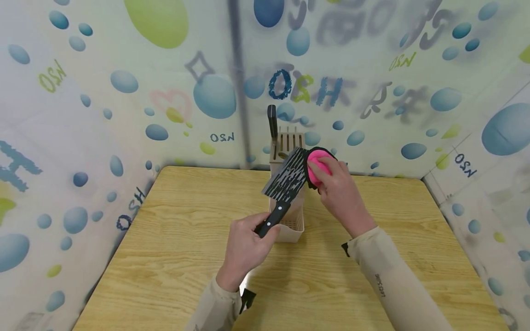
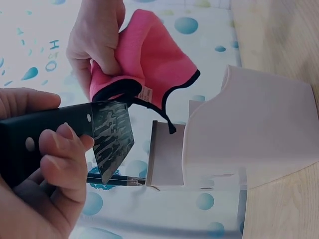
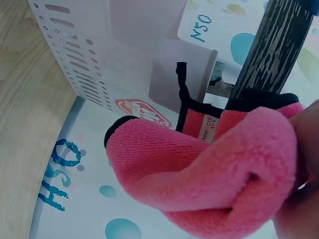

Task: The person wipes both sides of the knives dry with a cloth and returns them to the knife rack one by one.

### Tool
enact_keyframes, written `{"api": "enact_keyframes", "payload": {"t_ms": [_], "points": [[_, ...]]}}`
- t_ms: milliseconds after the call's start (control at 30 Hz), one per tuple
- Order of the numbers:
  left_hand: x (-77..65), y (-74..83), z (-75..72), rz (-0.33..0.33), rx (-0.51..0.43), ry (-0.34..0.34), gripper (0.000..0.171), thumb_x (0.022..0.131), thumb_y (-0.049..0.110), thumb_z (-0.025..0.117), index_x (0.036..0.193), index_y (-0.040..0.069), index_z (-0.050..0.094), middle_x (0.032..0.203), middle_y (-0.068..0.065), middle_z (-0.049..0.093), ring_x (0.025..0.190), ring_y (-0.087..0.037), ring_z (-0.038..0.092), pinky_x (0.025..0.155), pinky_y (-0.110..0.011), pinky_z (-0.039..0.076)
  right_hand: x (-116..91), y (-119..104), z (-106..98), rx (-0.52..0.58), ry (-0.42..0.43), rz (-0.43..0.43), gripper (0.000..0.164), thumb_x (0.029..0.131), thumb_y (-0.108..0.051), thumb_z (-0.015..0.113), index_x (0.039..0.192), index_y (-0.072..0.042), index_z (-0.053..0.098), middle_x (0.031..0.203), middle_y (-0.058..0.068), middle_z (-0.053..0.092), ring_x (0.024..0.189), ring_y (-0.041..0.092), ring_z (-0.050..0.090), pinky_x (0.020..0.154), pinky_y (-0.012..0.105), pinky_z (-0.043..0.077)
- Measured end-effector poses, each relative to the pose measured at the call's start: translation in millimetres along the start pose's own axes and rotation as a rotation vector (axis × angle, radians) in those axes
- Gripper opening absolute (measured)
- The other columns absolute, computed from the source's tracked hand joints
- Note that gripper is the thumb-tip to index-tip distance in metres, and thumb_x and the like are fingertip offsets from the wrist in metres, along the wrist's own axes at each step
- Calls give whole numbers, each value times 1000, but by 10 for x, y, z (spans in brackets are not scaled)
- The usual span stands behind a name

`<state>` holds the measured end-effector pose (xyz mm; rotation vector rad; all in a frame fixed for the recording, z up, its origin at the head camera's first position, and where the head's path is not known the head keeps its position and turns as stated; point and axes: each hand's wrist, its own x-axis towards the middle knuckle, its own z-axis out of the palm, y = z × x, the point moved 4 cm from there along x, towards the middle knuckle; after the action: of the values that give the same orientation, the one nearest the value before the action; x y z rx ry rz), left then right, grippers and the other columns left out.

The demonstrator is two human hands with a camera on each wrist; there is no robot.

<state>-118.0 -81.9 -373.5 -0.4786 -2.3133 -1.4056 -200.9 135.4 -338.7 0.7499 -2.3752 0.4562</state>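
Observation:
A cleaver [image 1: 286, 177] with a black riveted handle and a dark streaked blade is gripped by its handle in my left hand [image 1: 248, 246]. The blade points up and away, tilted. My right hand [image 1: 341, 193] pinches a pink cloth [image 1: 318, 166] with black edging, folded over the blade's right edge near the far end. In the right wrist view the cloth [image 3: 209, 174] bunches up and shows a small label. Behind and below the blade stands a pale knife holder [image 1: 291, 232], partly hidden by it. A black-handled knife [image 1: 272, 120] sits upright in its left slot.
The holder stands on a wooden table [image 1: 186, 266], near its back edge. A printed wall covering [image 1: 198, 138] with blue and green bubbles rises behind and at both sides. In the right wrist view, the holder has a perforated wall [image 3: 75, 55] and a red label [image 3: 142, 112].

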Motion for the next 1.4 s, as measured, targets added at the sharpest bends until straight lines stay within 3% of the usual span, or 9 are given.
{"api": "enact_keyframes", "payload": {"t_ms": [333, 567, 833, 1000, 1100, 1400], "points": [[30, 21, 3, -22, -21, -31, 11, 87, 11, 70, 89, 2, 77, 60, 4, 60, 45, 4, 42, 39, -17, 34, -33, 30, -126, 44, 107, -6, 50, 89, 14, 58, 138, 3, 62, 131, 30, 57, 117, 47, 54, 100, 58, 47], [83, 24, -24, -120, -84, -77, 12, 92, 10, 67, 92, 1, 74, 65, 0, 64, 46, -1, 47, 41, -22, 39, -92, 154, -190, 40, 131, 41, 52, 89, 14, 57, 139, 2, 62, 129, 32, 56, 116, 51, 53, 97, 59, 49], [133, -10, -41, -314, -312, -168, 12, 97, 7, 62, 94, -3, 70, 65, -3, 60, 44, -11, 52, 40, -25, 43, -255, 351, -85, -3, 48, 141, 51, 88, 14, 57, 137, 1, 64, 125, 32, 58, 108, 51, 55, 93, 59, 51], [150, -8, -59, -398, -409, -215, 16, 95, 11, 69, 100, -4, 68, 70, -5, 61, 45, -12, 51, 42, -25, 43, -401, 485, 43, -12, -36, 211, 51, 87, 14, 57, 137, 1, 64, 124, 33, 59, 108, 52, 56, 94, 59, 52], [156, -14, -68, -418, -421, -236, 20, 93, 12, 73, 105, -4, 68, 72, -6, 61, 46, -13, 51, 43, -25, 44, -502, 571, 144, -17, -105, 260, 50, 88, 12, 58, 137, 2, 64, 127, 33, 58, 111, 53, 55, 95, 60, 52], [225, 5, -92, -394, -410, -267, 21, 91, 10, 75, 102, -6, 68, 68, -5, 61, 45, -14, 53, 43, -26, 46, -770, 793, 451, -20, -267, 365, 49, 91, 8, 55, 139, 2, 61, 131, 34, 57, 111, 54, 55, 98, 60, 50]]}}
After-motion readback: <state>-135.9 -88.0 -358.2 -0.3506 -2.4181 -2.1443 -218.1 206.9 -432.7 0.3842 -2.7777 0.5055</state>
